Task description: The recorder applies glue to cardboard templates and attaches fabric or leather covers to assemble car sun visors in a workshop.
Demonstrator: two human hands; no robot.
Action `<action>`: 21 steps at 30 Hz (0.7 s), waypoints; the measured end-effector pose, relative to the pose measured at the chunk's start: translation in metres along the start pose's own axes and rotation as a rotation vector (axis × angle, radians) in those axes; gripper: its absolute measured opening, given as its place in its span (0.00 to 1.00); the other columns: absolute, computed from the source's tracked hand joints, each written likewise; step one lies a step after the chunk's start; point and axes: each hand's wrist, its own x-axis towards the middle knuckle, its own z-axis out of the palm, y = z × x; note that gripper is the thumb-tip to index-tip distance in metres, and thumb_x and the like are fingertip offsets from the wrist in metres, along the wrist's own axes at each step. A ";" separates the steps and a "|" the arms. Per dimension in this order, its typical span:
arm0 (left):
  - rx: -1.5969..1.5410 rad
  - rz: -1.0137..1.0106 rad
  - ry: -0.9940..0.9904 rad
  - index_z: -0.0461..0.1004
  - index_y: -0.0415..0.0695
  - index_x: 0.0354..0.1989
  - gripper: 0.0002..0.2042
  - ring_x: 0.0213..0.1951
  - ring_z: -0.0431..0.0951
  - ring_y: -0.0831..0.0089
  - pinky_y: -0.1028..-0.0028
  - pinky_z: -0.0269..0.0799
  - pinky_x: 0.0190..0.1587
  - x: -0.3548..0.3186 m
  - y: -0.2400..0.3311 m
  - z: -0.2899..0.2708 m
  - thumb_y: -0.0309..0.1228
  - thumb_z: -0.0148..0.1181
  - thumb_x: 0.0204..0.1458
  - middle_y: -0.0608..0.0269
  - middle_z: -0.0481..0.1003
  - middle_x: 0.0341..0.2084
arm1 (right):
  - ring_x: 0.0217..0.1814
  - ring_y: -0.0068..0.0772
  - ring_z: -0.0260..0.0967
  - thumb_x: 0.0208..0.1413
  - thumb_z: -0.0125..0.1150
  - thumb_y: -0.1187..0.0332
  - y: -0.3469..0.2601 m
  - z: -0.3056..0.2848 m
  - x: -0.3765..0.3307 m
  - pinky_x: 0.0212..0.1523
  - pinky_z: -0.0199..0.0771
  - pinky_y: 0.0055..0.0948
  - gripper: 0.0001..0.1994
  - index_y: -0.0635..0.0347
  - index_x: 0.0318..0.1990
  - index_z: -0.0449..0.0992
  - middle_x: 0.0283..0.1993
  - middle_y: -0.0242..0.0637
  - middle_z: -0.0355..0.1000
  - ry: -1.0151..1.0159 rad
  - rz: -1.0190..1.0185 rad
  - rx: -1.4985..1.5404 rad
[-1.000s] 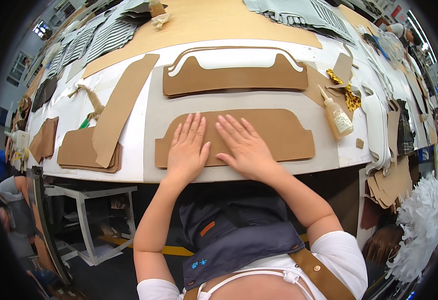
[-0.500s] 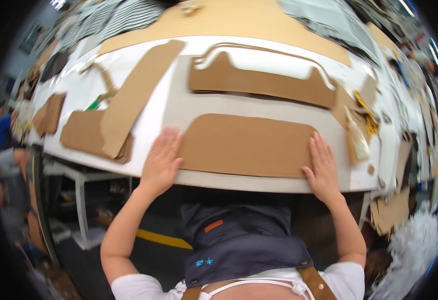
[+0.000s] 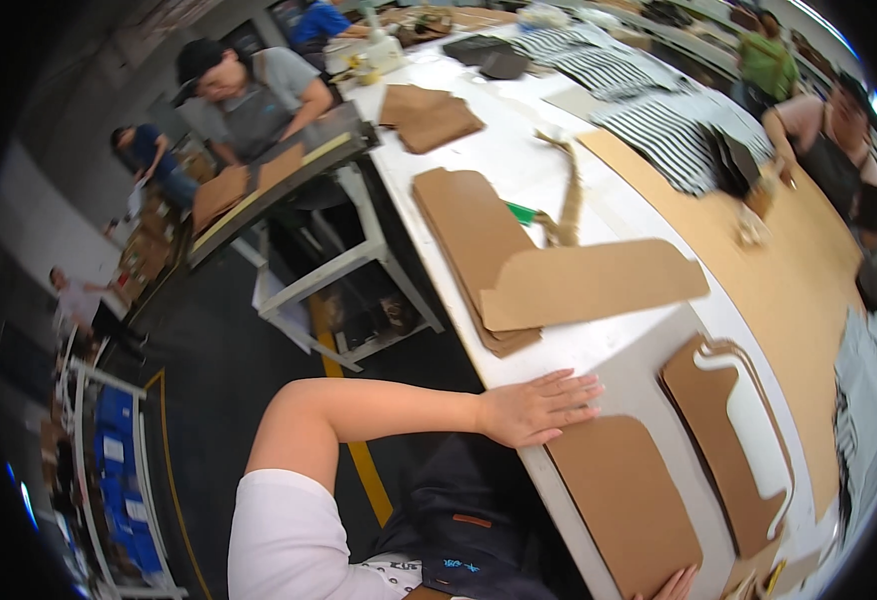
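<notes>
A flat brown panel (image 3: 627, 500) with rounded corners lies on a grey sheet (image 3: 614, 368) at the table's front edge. My left hand (image 3: 539, 408) rests flat at the panel's left end, palm down, fingers extended over the grey sheet. Only the fingers of my right hand (image 3: 677, 585) show at the lower edge of the picture; they are stretched out at the panel's other end. Beyond the panel lie cut brown pieces (image 3: 724, 450) with a curved notch, and thin curved strips beside them.
Stacked brown pieces (image 3: 469, 225) lie farther along the table under a long lighter brown piece (image 3: 599, 283). Near them are a green object (image 3: 522, 212) and a tan strip (image 3: 567, 200). Striped fabric (image 3: 649, 130) lies across the table. A co-worker (image 3: 259, 100) stands at a side bench.
The view has swung left, bringing the side bench and co-workers into sight. Both hands remain at the panel's two ends, and the right is now mostly cut off by the picture edge.
</notes>
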 end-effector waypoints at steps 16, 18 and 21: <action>0.062 -0.346 0.451 0.74 0.35 0.62 0.20 0.81 0.36 0.47 0.49 0.42 0.80 0.006 -0.002 0.036 0.35 0.54 0.68 0.41 0.49 0.77 | 0.83 0.66 0.44 0.70 0.53 0.54 0.233 0.165 0.029 0.78 0.48 0.58 0.33 0.64 0.76 0.58 0.81 0.60 0.49 0.013 -0.388 0.305; 0.095 -0.345 0.467 0.74 0.35 0.62 0.21 0.81 0.35 0.47 0.49 0.41 0.80 0.012 -0.001 0.036 0.36 0.54 0.68 0.40 0.48 0.77 | 0.83 0.65 0.45 0.70 0.53 0.55 0.264 0.182 0.013 0.78 0.48 0.57 0.33 0.65 0.75 0.59 0.80 0.61 0.50 0.020 -0.357 0.254; 0.092 -0.379 0.483 0.73 0.34 0.63 0.23 0.81 0.33 0.46 0.48 0.40 0.80 0.007 0.001 0.033 0.39 0.54 0.67 0.37 0.46 0.77 | 0.82 0.65 0.46 0.70 0.53 0.55 0.309 0.193 -0.012 0.78 0.50 0.57 0.32 0.66 0.75 0.61 0.80 0.61 0.51 0.020 -0.294 0.154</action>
